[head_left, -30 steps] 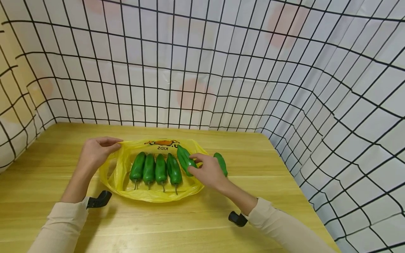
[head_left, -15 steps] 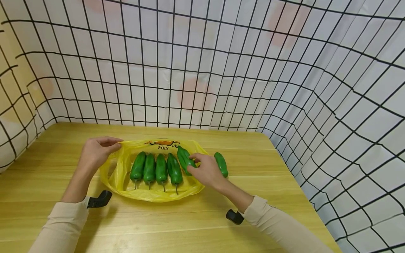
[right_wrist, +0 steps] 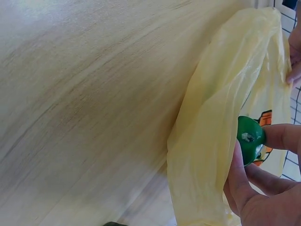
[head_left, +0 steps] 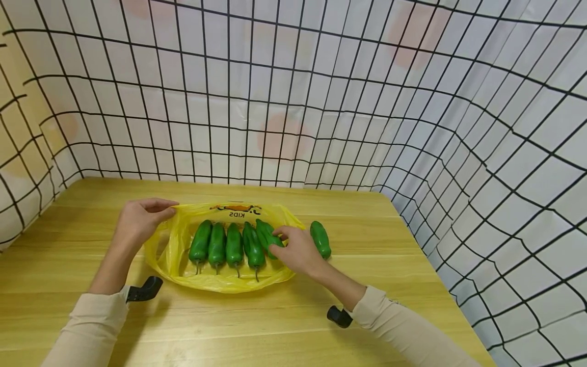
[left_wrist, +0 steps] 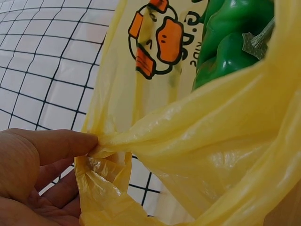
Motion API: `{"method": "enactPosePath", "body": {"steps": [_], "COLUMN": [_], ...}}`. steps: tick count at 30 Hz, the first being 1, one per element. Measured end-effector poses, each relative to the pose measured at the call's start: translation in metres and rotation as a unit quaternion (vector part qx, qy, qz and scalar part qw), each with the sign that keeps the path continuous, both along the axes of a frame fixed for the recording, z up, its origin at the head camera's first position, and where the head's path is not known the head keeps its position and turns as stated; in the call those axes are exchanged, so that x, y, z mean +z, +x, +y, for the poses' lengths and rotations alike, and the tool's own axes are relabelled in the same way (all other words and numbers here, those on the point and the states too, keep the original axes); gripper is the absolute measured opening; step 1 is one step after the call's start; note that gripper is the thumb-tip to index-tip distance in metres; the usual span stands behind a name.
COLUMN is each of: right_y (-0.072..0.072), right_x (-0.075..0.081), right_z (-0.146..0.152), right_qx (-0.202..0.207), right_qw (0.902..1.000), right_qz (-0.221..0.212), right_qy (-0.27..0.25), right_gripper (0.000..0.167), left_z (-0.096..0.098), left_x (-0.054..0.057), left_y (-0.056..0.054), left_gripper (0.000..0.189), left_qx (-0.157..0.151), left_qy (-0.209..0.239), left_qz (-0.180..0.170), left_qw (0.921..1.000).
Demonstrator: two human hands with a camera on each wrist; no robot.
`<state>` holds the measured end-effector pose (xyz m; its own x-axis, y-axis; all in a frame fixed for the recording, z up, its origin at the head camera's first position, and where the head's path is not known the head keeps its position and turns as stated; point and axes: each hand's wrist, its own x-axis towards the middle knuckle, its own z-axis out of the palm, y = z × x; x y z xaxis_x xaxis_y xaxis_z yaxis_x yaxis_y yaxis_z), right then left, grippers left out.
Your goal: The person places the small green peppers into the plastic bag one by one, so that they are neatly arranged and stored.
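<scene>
A yellow plastic bag lies with its mouth spread wide on the table. My left hand pinches its far left edge between thumb and fingers; the gathered plastic shows in the left wrist view. Inside, several long green peppers lie side by side, stems toward me. My right hand reaches in over the bag's right side and grips another green pepper, tilted beside the row. The right wrist view shows that pepper's rounded end between thumb and fingers, close to the bag's wall.
One more green pepper lies on the wooden table, just right of the bag and beyond my right hand. A white wall covering with a black grid rises behind the table and along its sides.
My right hand has lowered the gripped pepper slightly into the bag, bringing it closer to the row. My left hand keeps its pinch on the bag's edge without moving.
</scene>
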<state>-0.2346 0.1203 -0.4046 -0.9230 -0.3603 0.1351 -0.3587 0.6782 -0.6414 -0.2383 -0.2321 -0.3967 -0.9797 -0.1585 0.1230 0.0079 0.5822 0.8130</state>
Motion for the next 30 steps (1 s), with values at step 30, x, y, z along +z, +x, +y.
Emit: {"method": "enactPosePath", "body": {"steps": [30], "right_y": [0.0002], "right_x": [-0.0003], "right_z": [0.0039], "right_qx": [0.015], "right_qw": [0.9983], "right_qz": [-0.045], "right_qy": [0.033], "right_gripper": [0.042], "left_z": [0.0001], "left_x": [-0.0001], "left_y": [0.0004], "left_gripper": [0.038], "left_qx": [0.003], "left_qy": [0.003], "left_qz": [0.004], "left_qw": [1.0]}}
